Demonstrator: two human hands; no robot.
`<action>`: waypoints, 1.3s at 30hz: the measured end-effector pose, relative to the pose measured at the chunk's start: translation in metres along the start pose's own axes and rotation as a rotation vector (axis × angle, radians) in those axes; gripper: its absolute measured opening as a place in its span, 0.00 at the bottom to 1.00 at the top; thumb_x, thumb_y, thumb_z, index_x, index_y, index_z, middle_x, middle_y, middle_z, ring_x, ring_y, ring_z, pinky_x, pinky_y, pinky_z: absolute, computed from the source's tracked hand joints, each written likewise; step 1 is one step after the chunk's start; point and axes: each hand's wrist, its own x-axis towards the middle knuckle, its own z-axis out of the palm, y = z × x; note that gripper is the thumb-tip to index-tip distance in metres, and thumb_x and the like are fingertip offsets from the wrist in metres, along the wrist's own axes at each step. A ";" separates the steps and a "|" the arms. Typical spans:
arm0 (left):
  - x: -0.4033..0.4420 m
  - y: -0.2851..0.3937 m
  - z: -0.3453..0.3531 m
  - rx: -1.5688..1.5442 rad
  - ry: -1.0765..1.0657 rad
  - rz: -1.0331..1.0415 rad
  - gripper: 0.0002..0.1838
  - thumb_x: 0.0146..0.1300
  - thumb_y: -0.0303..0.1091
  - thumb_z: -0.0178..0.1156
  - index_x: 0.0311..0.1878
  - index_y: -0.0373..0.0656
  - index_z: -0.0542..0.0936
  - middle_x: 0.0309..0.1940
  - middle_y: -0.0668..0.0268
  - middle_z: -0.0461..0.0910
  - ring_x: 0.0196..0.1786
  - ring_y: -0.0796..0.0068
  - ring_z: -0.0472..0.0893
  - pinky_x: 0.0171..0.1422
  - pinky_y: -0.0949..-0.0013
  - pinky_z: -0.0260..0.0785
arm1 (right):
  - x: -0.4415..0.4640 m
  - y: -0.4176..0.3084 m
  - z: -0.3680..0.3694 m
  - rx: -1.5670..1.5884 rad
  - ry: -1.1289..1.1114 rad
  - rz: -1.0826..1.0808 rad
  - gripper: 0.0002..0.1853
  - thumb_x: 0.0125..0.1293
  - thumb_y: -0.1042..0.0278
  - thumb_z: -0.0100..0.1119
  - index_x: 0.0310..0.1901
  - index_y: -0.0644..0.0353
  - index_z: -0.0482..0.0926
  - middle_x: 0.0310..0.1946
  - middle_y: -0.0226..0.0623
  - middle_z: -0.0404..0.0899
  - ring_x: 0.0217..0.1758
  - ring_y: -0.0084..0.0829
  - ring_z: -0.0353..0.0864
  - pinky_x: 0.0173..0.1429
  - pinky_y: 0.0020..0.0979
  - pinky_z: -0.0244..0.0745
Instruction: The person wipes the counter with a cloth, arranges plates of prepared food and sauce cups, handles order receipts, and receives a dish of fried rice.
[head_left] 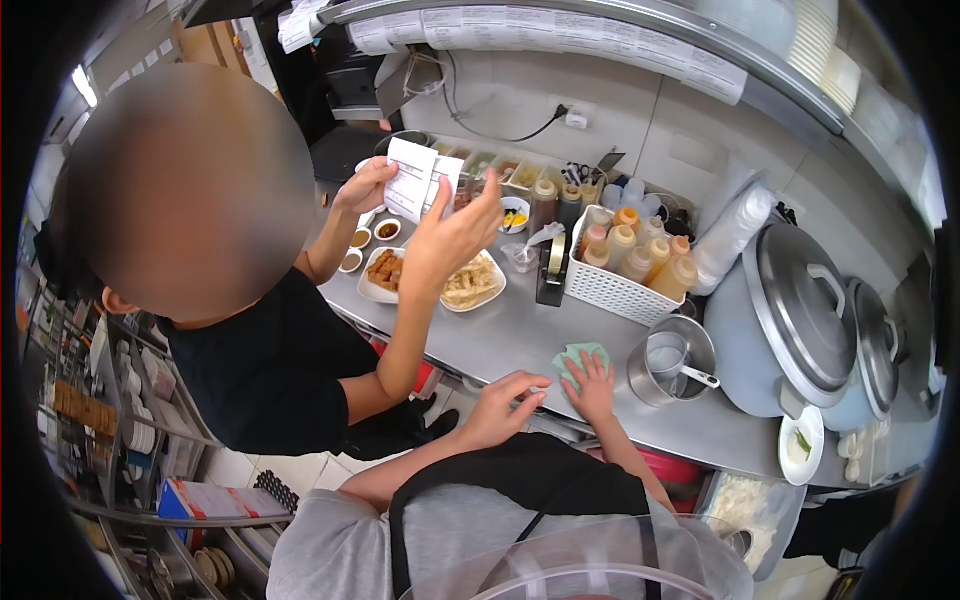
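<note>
My right hand [591, 388] lies with spread fingers on a pale green cloth [580, 353], pressing it against the steel counter [480, 345]. My left hand [503, 408] is held at the counter's front edge with loosely bent fingers and the thumb apart, and I see nothing in it. Just right of the cloth stands a metal pot [652, 385] with a smaller handled cup [668, 352] inside. Behind the cloth are a black tape dispenser [551, 275] and a white basket [610, 297] of sauce bottles.
At left a co-worker in a black shirt [270, 370] holds paper slips [408, 180] above plates of fried food [470, 283]. Small sauce bowls [388, 230] stand nearby. Large lidded pots [800, 310] and a white plate [801, 462] occupy the right side.
</note>
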 end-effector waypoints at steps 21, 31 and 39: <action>0.003 -0.003 0.001 -0.031 -0.017 0.026 0.09 0.56 0.22 0.54 0.41 0.36 0.74 0.33 0.60 0.76 0.32 0.73 0.78 0.36 0.75 0.69 | -0.001 0.001 0.000 0.004 0.022 -0.012 0.24 0.54 0.50 0.54 0.54 0.41 0.70 0.59 0.36 0.61 0.63 0.43 0.56 0.63 0.54 0.45; 0.003 -0.013 0.007 -0.065 -0.032 -0.002 0.08 0.56 0.21 0.53 0.40 0.35 0.74 0.34 0.60 0.76 0.32 0.73 0.80 0.36 0.75 0.70 | -0.002 0.004 0.003 -0.034 -0.022 0.011 0.24 0.56 0.47 0.50 0.55 0.37 0.68 0.60 0.34 0.60 0.65 0.40 0.54 0.64 0.53 0.43; 0.002 0.043 -0.051 -0.255 -0.519 -0.222 0.07 0.57 0.25 0.53 0.38 0.37 0.78 0.25 0.63 0.78 0.25 0.78 0.77 0.30 0.79 0.66 | -0.003 0.006 0.004 0.001 0.017 0.001 0.24 0.55 0.48 0.52 0.54 0.39 0.68 0.59 0.33 0.61 0.64 0.40 0.55 0.63 0.57 0.43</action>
